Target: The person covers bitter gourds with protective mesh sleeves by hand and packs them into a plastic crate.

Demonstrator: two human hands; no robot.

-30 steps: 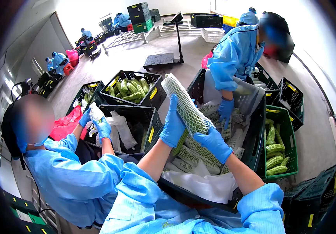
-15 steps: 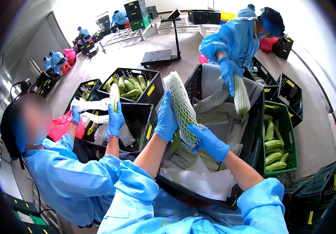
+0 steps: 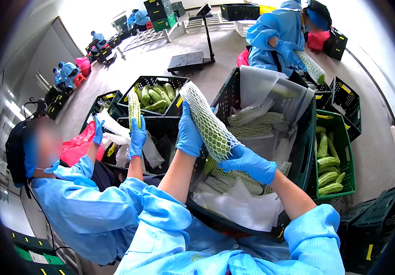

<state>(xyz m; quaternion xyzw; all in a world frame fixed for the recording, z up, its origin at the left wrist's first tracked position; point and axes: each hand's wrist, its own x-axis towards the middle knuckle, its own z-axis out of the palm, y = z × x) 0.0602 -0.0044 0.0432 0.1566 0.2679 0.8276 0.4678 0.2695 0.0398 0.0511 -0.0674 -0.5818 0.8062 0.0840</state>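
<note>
A green gourd in a white foam net (image 3: 209,120) slants over the large dark crate (image 3: 308,151), held between both blue-gloved hands. My left hand (image 3: 189,130) wraps round its left side near the middle. Around the lower end, my right hand (image 3: 248,162) grips the netting. Beneath lie several netted gourds (image 3: 254,124) on white sheeting, and crumpled white film (image 3: 238,208) covers the crate's near end. Part of a bare green gourd shows below my left hand.
At left a co-worker (image 3: 83,201) holds a bare gourd (image 3: 134,107) and white sleeves. Another co-worker (image 3: 270,41) across the crate holds a netted gourd (image 3: 312,68). A green crate of gourds (image 3: 349,169) stands right, a floor scale (image 3: 186,62) beyond.
The netted gourd in my hands has shifted slightly left, my hands with it. The co-worker across has lifted a netted gourd out of the crate to the right. The left co-worker now holds a bare gourd.
</note>
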